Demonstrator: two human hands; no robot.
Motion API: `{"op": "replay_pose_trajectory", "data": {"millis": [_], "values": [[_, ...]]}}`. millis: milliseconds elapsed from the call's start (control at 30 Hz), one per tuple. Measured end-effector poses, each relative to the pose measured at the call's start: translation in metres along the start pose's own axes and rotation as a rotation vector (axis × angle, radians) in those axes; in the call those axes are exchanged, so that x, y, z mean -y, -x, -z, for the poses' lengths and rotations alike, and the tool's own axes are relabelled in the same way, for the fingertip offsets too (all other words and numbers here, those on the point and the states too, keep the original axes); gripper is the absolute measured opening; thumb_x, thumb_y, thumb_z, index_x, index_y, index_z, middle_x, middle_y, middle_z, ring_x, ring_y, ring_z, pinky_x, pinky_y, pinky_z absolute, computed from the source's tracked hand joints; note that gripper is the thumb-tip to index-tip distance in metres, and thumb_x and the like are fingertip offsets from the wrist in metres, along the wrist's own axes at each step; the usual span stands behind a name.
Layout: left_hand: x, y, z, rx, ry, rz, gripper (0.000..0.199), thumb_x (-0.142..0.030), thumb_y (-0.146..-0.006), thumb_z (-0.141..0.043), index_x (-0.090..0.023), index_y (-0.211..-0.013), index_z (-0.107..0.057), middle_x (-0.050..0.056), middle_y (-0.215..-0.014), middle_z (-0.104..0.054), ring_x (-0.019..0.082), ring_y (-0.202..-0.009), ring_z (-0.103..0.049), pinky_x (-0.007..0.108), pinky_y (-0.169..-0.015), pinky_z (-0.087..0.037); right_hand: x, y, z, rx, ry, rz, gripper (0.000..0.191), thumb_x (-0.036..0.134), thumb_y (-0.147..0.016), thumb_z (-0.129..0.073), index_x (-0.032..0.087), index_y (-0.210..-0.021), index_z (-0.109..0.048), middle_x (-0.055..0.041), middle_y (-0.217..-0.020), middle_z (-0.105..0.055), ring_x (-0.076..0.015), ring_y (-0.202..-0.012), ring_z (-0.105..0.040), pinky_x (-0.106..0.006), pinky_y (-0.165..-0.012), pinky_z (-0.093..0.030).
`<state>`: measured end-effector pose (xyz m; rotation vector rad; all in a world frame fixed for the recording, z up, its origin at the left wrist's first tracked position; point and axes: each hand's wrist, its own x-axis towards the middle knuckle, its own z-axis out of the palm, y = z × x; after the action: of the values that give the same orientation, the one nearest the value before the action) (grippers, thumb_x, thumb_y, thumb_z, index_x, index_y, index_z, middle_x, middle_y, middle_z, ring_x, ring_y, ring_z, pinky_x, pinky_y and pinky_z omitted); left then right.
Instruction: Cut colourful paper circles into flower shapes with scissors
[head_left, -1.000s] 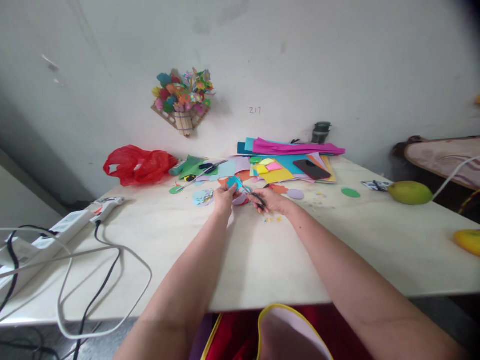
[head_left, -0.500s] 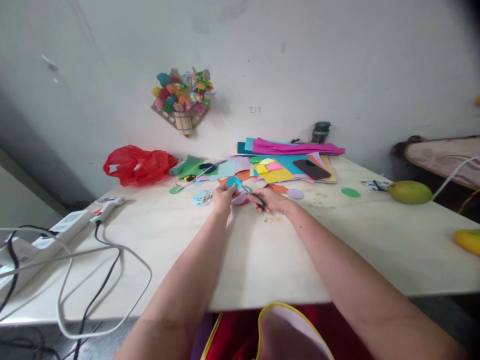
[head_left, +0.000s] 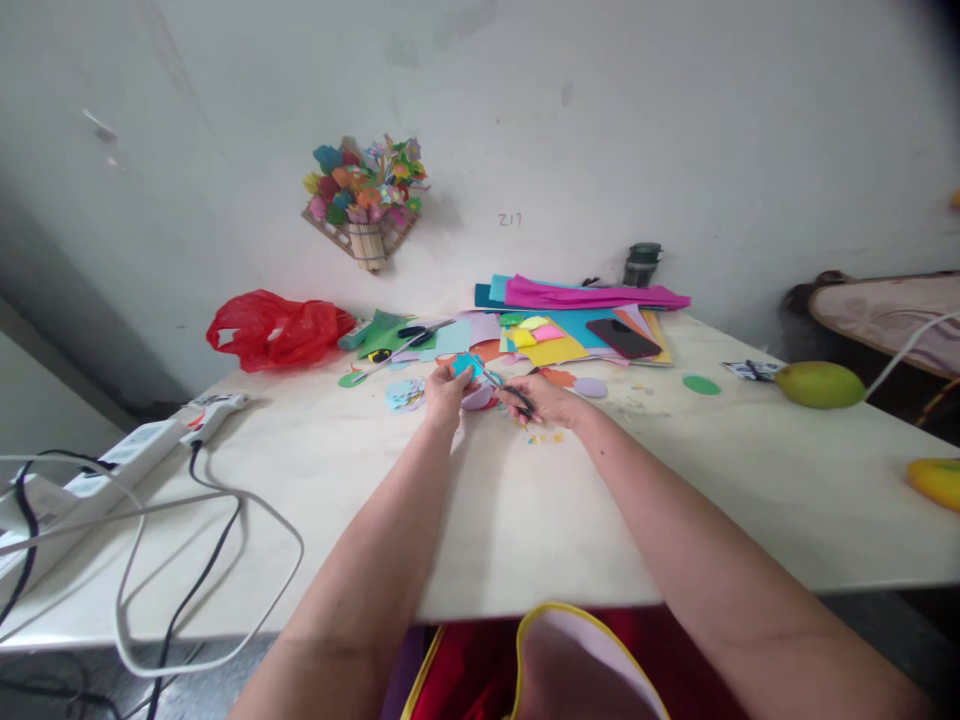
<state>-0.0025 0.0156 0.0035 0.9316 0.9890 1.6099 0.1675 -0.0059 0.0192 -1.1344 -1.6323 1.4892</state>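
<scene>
My left hand (head_left: 448, 392) pinches a small piece of blue paper (head_left: 466, 366) above the middle of the table. My right hand (head_left: 546, 400) is closed around the dark handles of a pair of scissors (head_left: 519, 399), whose blades point up and left at the edge of the blue paper. Whether the blades are parted is too small to tell. Tiny yellow and blue paper snippets (head_left: 546, 438) lie below my right hand. Pale blue cut pieces (head_left: 405, 394) sit left of my left hand, and a lilac paper oval (head_left: 591, 387) lies beyond my right wrist.
Coloured sheets (head_left: 570, 350), a phone (head_left: 624, 338) and a second pair of scissors (head_left: 420, 333) lie at the back. A red plastic bag (head_left: 274, 330) is at back left, a power strip (head_left: 112, 470) with cables at left, a mango (head_left: 820, 385) at right.
Hardly anything differs. My right hand and the scissors have shifted very slightly, while my left hand keeps its hold on the blue paper.
</scene>
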Motion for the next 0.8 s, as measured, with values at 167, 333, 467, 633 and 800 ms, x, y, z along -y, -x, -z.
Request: {"op": "replay_pose_trajectory", "data": {"millis": [167, 333, 467, 633, 800], "values": [[-0.001, 0.0, 0.0, -0.003, -0.014, 0.005, 0.035, -0.025, -0.057, -0.089, -0.016, -0.069, -0.058, -0.004, -0.059, -0.06, 0.01, -0.05, -0.058, 0.029, -0.064, -0.056, 0.0, 0.0, 0.001, 0.007, -0.002, 0.0, 0.029, 0.033, -0.078, -0.077, 0.018, -0.068, -0.055, 0.0051, -0.047, -0.054, -0.0057, -0.035, -0.047, -0.014, -0.028, -0.025], [-0.001, -0.001, 0.001, 0.029, -0.005, -0.012, 0.036, -0.026, -0.055, -0.09, -0.017, -0.067, -0.057, -0.005, -0.057, -0.058, 0.009, -0.049, -0.057, 0.029, -0.065, -0.058, 0.002, 0.002, 0.003, 0.02, 0.011, -0.001, 0.03, 0.035, -0.079, -0.076, 0.018, -0.067, -0.054, 0.0063, -0.045, -0.051, -0.0052, -0.034, -0.046, -0.014, -0.029, -0.027], [-0.002, -0.001, 0.002, 0.038, -0.01, -0.03, 0.035, -0.027, -0.054, -0.089, -0.017, -0.07, -0.059, -0.004, -0.058, -0.06, 0.009, -0.049, -0.057, 0.027, -0.061, -0.057, 0.008, 0.006, 0.0, 0.014, 0.002, -0.01, 0.031, 0.033, -0.081, -0.075, 0.018, -0.066, -0.052, 0.0064, -0.043, -0.049, -0.0052, -0.034, -0.044, -0.014, -0.03, -0.028], [-0.003, -0.002, 0.001, 0.031, -0.03, -0.029, 0.033, -0.024, -0.057, -0.087, -0.016, -0.075, -0.061, -0.003, -0.06, -0.061, 0.009, -0.049, -0.057, 0.027, -0.06, -0.057, 0.011, 0.008, 0.0, 0.019, -0.007, -0.016, 0.033, 0.032, -0.08, -0.077, 0.018, -0.065, -0.051, 0.0062, -0.043, -0.048, -0.0059, -0.035, -0.043, -0.015, -0.032, -0.029], [-0.003, -0.002, 0.0, 0.013, -0.029, -0.032, 0.035, -0.022, -0.056, -0.087, -0.016, -0.08, -0.061, -0.003, -0.064, -0.064, 0.01, -0.048, -0.058, 0.028, -0.059, -0.057, 0.011, 0.008, 0.0, 0.025, -0.018, -0.018, 0.033, 0.032, -0.081, -0.077, 0.018, -0.064, -0.051, 0.0062, -0.043, -0.047, -0.006, -0.036, -0.042, -0.015, -0.032, -0.03]]}}
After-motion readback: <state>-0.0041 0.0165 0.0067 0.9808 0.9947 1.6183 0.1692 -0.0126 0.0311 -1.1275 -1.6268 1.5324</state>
